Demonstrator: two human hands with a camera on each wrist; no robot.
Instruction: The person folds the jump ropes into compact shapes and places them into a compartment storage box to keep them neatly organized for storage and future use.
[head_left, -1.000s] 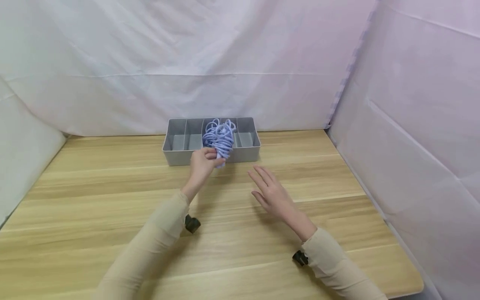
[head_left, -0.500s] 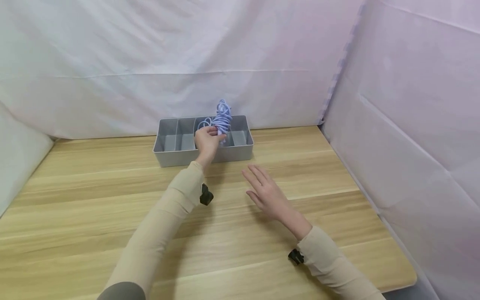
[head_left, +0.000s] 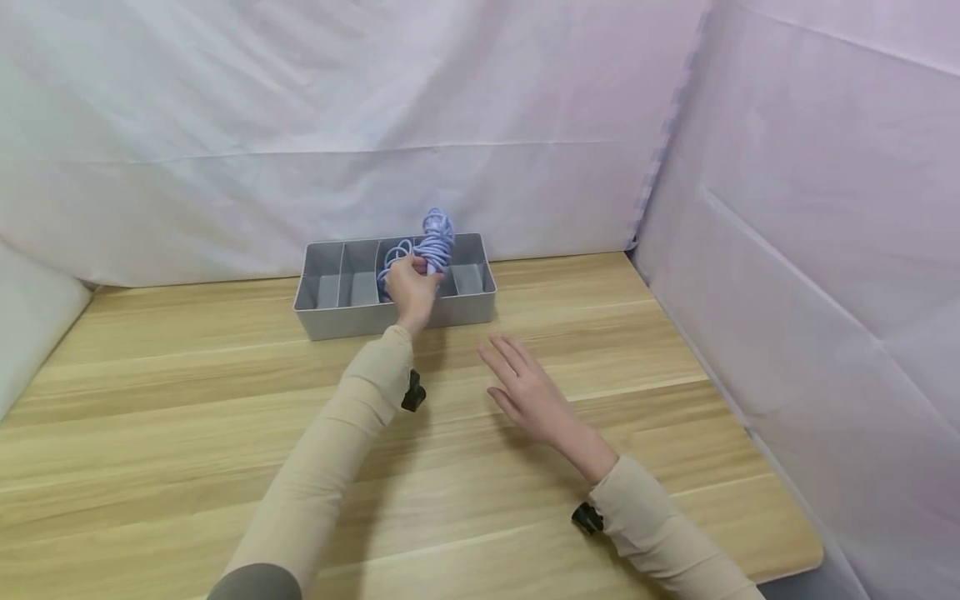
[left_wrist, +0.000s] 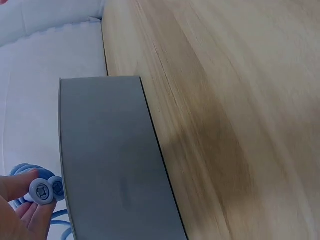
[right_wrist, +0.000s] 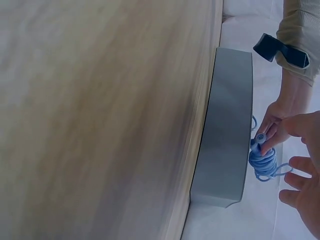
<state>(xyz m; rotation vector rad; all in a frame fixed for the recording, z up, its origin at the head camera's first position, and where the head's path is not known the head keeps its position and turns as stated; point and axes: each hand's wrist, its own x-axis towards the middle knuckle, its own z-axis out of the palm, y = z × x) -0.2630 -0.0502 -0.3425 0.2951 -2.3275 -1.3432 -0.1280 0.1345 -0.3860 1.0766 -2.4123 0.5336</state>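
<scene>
My left hand [head_left: 412, 292] grips the handles of a blue jump rope [head_left: 437, 237] over the grey divided box [head_left: 348, 323]. Wound tightly at the top, the cord has looser loops hanging at the left around the middle compartments. Two round handle ends [left_wrist: 42, 191] show between thumb and fingers in the left wrist view, close to the box's rim. My right hand [head_left: 528, 396] is held over the table in front of the box, fingers extended, holding nothing. How deep the lower loops reach is hidden behind my left hand.
The box stands at the back of the wooden table [head_left: 187, 450], near a white cloth backdrop [head_left: 300, 100]. Another white cloth wall [head_left: 817, 250] runs along the right side. Thin dividers split the box into several compartments; those at the left show bare floors.
My left hand has carried the jump rope forward from the box's front side to over its compartments, then slightly lower. My right hand stays nearly in place. The head view has shifted a little.
</scene>
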